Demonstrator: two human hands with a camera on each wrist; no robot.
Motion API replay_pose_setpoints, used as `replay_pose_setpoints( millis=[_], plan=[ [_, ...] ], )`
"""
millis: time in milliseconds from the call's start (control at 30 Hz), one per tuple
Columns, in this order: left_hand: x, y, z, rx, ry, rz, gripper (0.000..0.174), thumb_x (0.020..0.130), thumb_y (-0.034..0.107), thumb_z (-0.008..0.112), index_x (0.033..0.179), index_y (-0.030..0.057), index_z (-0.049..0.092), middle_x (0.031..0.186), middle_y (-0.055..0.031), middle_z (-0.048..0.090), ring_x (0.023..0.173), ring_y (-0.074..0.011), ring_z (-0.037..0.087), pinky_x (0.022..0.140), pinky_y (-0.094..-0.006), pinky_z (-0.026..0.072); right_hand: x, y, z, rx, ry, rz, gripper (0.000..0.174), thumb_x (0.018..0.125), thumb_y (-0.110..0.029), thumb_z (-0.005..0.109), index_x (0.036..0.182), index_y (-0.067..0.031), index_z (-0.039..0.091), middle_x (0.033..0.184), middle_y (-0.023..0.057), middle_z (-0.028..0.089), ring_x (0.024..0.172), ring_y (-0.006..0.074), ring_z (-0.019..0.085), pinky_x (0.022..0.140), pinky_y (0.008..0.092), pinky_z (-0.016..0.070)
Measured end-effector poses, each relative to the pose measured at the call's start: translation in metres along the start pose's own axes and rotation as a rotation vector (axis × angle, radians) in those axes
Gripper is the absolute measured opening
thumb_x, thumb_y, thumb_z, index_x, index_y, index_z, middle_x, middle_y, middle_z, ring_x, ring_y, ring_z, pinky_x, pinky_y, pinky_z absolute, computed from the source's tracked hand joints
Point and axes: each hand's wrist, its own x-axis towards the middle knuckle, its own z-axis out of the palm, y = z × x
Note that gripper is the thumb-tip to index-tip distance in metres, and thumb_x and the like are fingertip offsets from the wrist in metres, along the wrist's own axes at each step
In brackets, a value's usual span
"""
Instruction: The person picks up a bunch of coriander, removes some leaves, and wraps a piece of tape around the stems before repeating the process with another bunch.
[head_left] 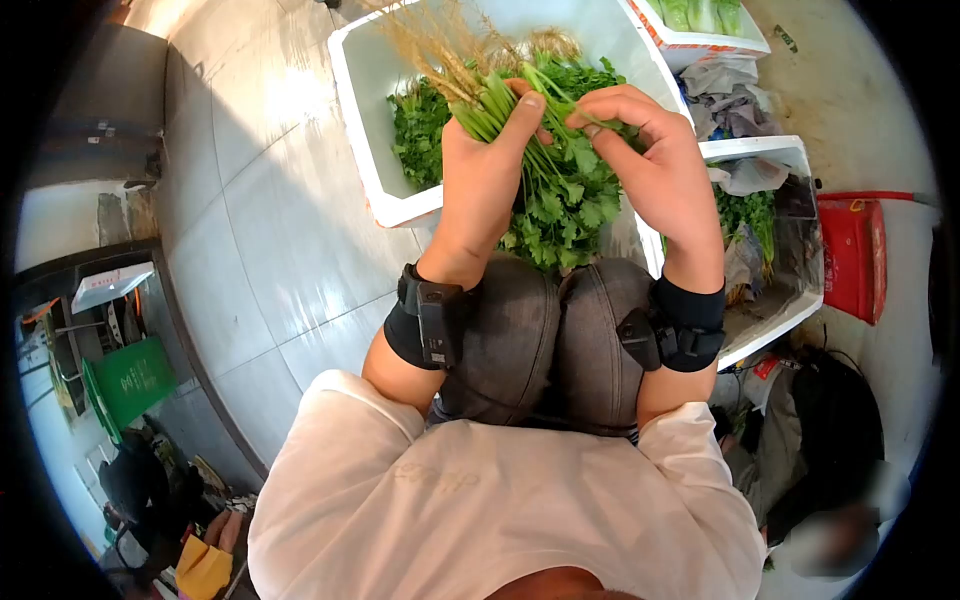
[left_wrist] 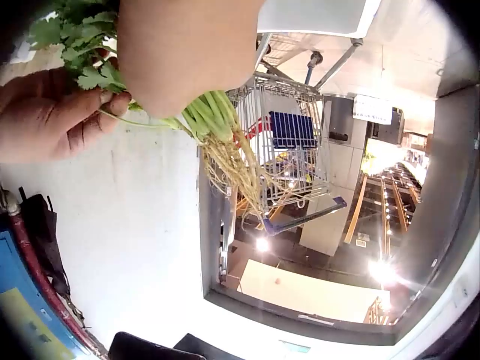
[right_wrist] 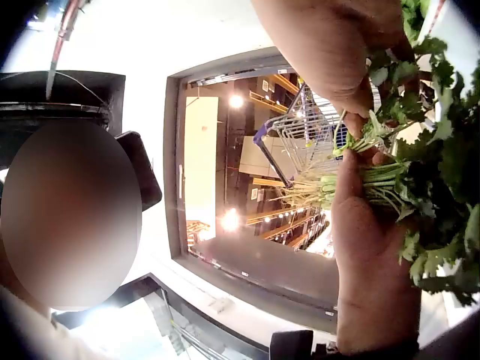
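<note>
The left hand (head_left: 490, 150) grips a bunch of leafy green herbs (head_left: 565, 195) by its stems, thumb laid across them. Pale roots (head_left: 440, 50) stick out toward the upper left, and the leaves hang down above the knees. Beside it, the right hand (head_left: 655, 150) pinches a thin green stem between thumb and fingers. In the left wrist view the roots (left_wrist: 232, 165) hang past the left hand (left_wrist: 187, 52). The right wrist view shows both hands close together at the stems (right_wrist: 379, 176), the right hand (right_wrist: 337, 52) above the left.
A white foam box (head_left: 375, 190) with more herbs stands in front of the knees. Right of it are another foam box (head_left: 765, 335) with greens and plastic, and a red bag (head_left: 855, 260). Grey floor tiles (head_left: 250, 220) lie to the left. A shopping cart (left_wrist: 289, 135) shows in the left wrist view.
</note>
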Motion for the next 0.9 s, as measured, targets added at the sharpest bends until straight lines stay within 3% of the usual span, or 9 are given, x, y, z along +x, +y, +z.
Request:
replay_pose_setpoints(
  millis=[100, 200, 300, 500, 567, 700, 900],
  plan=[
    [0.0, 0.004, -0.002, 0.036, 0.009, -0.043, 0.02, 0.1, 0.018, 0.066, 0.111, 0.0016, 0.063, 0.084, -0.003, 0.063, 0.079, -0.0111, 0.059, 0.07, -0.0269, 0.0487, 0.003, 0.008, 0.002, -0.019, 0.039, -0.025, 0.02, 0.089, 0.005, 0.06, 0.104, 0.0014, 0.073, 0.107, 0.0093, 0.071, 0.098, 0.0199, 0.067, 0.085, 0.0301, 0.0505],
    [-0.001, 0.004, -0.004, 0.034, -0.001, -0.07, 0.021, 0.1, 0.019, 0.066, 0.111, 0.0019, 0.063, 0.084, -0.0029, 0.063, 0.079, -0.0111, 0.06, 0.07, -0.0268, 0.0493, 0.002, 0.005, 0.001, 0.077, 0.061, 0.072, 0.021, 0.092, 0.007, 0.058, 0.107, 0.0039, 0.073, 0.107, 0.0079, 0.069, 0.095, 0.014, 0.063, 0.086, 0.028, 0.049],
    [0.0, 0.001, -0.005, 0.032, -0.022, -0.052, 0.022, 0.1, 0.02, 0.067, 0.112, 0.0023, 0.063, 0.084, -0.0029, 0.063, 0.079, -0.011, 0.06, 0.069, -0.0264, 0.0498, 0.002, 0.008, -0.001, 0.006, 0.046, -0.005, 0.023, 0.089, 0.004, 0.059, 0.107, 0.0021, 0.074, 0.105, 0.0119, 0.071, 0.097, 0.0198, 0.067, 0.086, 0.03, 0.0511],
    [-0.004, 0.002, -0.004, -0.051, -0.037, -0.039, 0.022, 0.099, 0.018, 0.067, 0.114, 0.0028, 0.062, 0.089, -0.0032, 0.064, 0.081, -0.0114, 0.061, 0.07, -0.0275, 0.0521, -0.003, -0.007, 0.001, -0.141, 0.069, -0.126, 0.016, 0.089, -0.007, 0.071, 0.102, 0.0022, 0.075, 0.104, 0.0111, 0.071, 0.094, 0.0184, 0.067, 0.084, 0.0303, 0.0512],
    [-0.006, 0.0, -0.005, -0.065, -0.05, -0.036, 0.023, 0.099, 0.017, 0.068, 0.115, 0.003, 0.061, 0.092, -0.0038, 0.064, 0.082, -0.0119, 0.062, 0.07, -0.0281, 0.0531, -0.004, -0.007, 0.003, -0.164, 0.055, -0.043, 0.018, 0.088, -0.011, 0.076, 0.101, 0.0019, 0.074, 0.104, 0.01, 0.072, 0.091, 0.0181, 0.066, 0.082, 0.0311, 0.0516],
    [-0.008, 0.001, -0.003, -0.048, -0.089, 0.001, 0.025, 0.099, 0.018, 0.069, 0.117, 0.0029, 0.061, 0.093, -0.0041, 0.064, 0.083, -0.0122, 0.062, 0.07, -0.0284, 0.0534, -0.005, -0.001, 0.002, -0.209, 0.101, -0.051, 0.018, 0.089, -0.011, 0.075, 0.101, 0.0015, 0.073, 0.103, 0.0092, 0.071, 0.088, 0.0176, 0.066, 0.078, 0.0314, 0.0514],
    [-0.009, 0.0, 0.0, -0.071, -0.084, 0.017, 0.026, 0.098, 0.014, 0.068, 0.119, 0.0, 0.062, 0.096, -0.0042, 0.064, 0.083, -0.0125, 0.061, 0.072, -0.0282, 0.0516, -0.007, 0.003, 0.004, -0.063, 0.125, 0.0, 0.019, 0.09, -0.014, 0.074, 0.1, 0.0018, 0.071, 0.098, 0.0084, 0.071, 0.086, 0.0164, 0.065, 0.077, 0.0304, 0.051]
  ],
)
